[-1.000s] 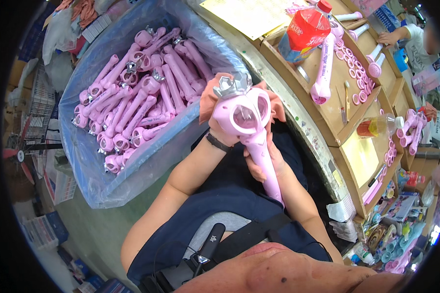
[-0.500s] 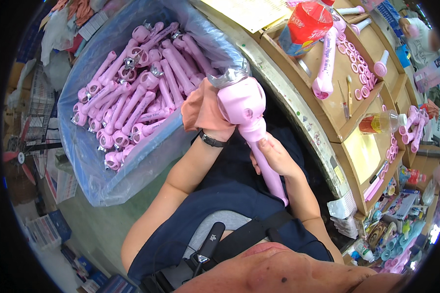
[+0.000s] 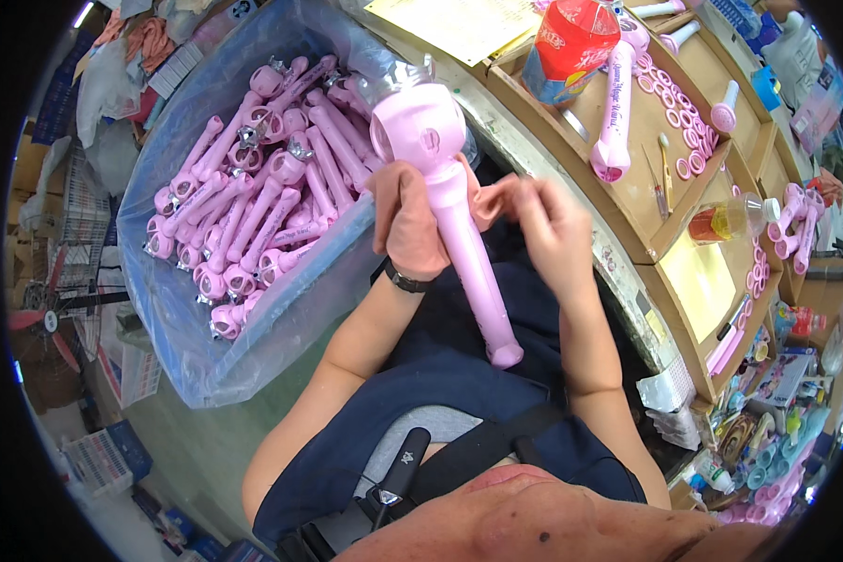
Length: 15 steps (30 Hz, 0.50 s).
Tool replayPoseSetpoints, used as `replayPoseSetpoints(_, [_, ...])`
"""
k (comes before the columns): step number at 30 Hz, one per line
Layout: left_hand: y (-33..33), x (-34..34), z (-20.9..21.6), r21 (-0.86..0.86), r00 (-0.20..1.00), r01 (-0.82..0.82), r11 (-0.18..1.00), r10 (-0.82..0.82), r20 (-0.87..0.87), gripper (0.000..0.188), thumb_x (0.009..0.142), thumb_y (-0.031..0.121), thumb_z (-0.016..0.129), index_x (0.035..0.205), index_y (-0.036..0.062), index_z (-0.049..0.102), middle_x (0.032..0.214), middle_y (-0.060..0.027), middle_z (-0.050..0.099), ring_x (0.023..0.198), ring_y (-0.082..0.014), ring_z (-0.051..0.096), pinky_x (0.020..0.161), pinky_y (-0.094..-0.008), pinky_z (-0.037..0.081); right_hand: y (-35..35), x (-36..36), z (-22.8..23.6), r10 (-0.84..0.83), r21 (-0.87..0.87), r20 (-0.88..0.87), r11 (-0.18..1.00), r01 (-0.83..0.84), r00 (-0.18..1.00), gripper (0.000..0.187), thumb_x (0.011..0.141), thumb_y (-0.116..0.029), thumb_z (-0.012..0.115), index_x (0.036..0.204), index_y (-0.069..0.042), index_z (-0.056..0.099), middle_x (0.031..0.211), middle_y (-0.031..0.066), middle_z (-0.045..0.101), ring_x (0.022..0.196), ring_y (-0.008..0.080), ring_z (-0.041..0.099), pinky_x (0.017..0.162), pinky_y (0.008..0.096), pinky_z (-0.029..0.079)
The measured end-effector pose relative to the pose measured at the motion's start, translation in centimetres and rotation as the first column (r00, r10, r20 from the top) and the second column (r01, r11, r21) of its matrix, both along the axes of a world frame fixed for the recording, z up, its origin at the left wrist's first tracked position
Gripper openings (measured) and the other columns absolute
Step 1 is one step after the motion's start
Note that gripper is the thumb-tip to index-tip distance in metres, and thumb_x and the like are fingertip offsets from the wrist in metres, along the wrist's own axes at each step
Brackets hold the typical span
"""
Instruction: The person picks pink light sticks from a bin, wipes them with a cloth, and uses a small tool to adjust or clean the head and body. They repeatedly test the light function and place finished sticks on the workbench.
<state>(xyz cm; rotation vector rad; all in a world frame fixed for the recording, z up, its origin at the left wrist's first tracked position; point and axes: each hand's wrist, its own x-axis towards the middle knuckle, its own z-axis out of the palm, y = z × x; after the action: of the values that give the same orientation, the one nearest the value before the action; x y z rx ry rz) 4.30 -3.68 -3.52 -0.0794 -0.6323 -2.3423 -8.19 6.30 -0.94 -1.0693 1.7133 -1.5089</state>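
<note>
A pink toy wand [image 3: 470,258] slants across my lap, its round cut-out head up and its handle pointing down toward me. A silver crown [image 3: 398,82] tops the head. My left hand [image 3: 417,255], a dark watch on its wrist, grips the wand at its neck through a salmon-coloured cloth [image 3: 395,201]. Most of the left fingers are hidden behind wand and cloth. To the right of the wand, my right hand [image 3: 554,229] is closed on the cloth's other end and pulls it out sideways; its fingers are slightly blurred.
Left of me stands a bin lined with a blue plastic bag [image 3: 173,347], holding many similar wands [image 3: 244,201]. A workbench edge [image 3: 618,286] curves along my right. On it, cardboard trays [image 3: 618,220] carry pink rings [image 3: 684,122], another wand [image 3: 613,112], a brush [image 3: 667,178] and a bottle [image 3: 726,220].
My right hand has let go of the wand's handle and taken the cloth's end, moving right. The wand has shifted left and up, with its handle swung out from my right forearm.
</note>
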Motion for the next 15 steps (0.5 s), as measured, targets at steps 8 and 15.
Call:
replayPoseSetpoints(8, [0.5,0.0,-2.8,-0.352,0.717,-0.290,0.890,0.446,0.536,0.040,0.099,0.036,0.054,0.126,0.0075,0.047,0.117,-0.0005,0.054,0.108,-0.0115,0.052,0.095,-0.0304,0.043,-7.5,-3.0,1.2,0.209,-0.282,-0.180,0.925,-0.254,0.961,0.071,0.077,-0.033,0.077,0.135,-0.001,0.051,0.110,0.0161,0.065,0.100,0.0200,0.062,0.089,0.0320,0.048])
replayPoseSetpoints(15, [0.6,0.0,-3.3,0.129,0.987,-0.116,0.985,0.099,0.129,0.034,0.099,0.032,0.057,0.123,0.0099,0.051,0.116,0.0025,0.055,0.112,-0.0080,0.050,0.101,-0.0280,0.040,-7.5,-3.5,0.9,0.262,-0.201,-0.164,0.935,-0.292,0.951,0.068,0.077,-0.032,0.077,0.132,0.000,0.054,0.100,0.0130,0.067,0.088,0.0148,0.061,0.080,0.0279,0.049])
